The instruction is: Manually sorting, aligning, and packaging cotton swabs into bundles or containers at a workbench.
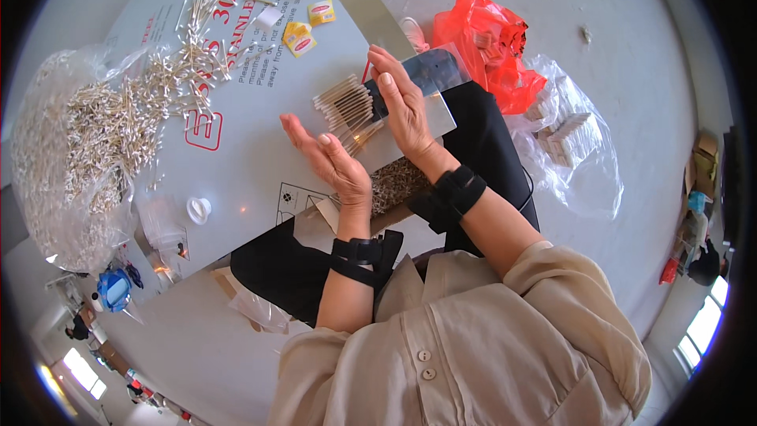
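Note:
A row of cotton swabs (344,102) lies side by side at the near edge of the table, between my two hands. My left hand (335,164) is to the left and nearer side of the row, fingers stretched out and thumb raised. On the other side, my right hand (404,110) is held flat and slanted, its fingers straight. Both palms face the swabs; whether either touches them I cannot tell. Under my right hand is a shiny metal plate (438,114). Below the table edge, a box of many swabs (397,183) shows between my forearms.
A clear bag (47,130) spills swabs into a loose pile (193,51) on the printed metal tabletop (252,150). Small yellow packets (300,39) lie at the far side, a white round cap (199,210) near left. A red bag (481,39) and clear bag of white packs (569,138) are right.

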Tool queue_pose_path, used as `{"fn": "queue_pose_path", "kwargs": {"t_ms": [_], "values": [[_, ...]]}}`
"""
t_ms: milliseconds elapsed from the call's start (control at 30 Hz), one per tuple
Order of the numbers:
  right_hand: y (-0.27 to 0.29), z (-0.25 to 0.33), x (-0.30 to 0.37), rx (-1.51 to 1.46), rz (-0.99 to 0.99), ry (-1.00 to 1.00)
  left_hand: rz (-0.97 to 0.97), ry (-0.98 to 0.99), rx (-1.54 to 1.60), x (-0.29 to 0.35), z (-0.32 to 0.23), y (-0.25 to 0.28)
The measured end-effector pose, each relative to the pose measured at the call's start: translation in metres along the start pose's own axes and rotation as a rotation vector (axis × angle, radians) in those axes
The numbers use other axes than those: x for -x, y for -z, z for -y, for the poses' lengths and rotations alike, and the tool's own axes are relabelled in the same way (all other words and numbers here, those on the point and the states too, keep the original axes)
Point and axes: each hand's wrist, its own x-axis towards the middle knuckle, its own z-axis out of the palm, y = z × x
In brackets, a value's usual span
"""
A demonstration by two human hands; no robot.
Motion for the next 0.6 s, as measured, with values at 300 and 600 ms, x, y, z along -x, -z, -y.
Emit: {"fn": "queue_pose_path", "kwargs": {"t_ms": [300, 600], "values": [[-0.010, -0.007, 0.011, -0.190, -0.037, -0.098, -0.014, 0.098, 0.400, -0.019, 0.005, -0.007], [0.020, 0.015, 0.018, -0.183, -0.053, -0.213, 0.636, -0.298, -0.745, 0.017, -0.015, 0.027]]}}
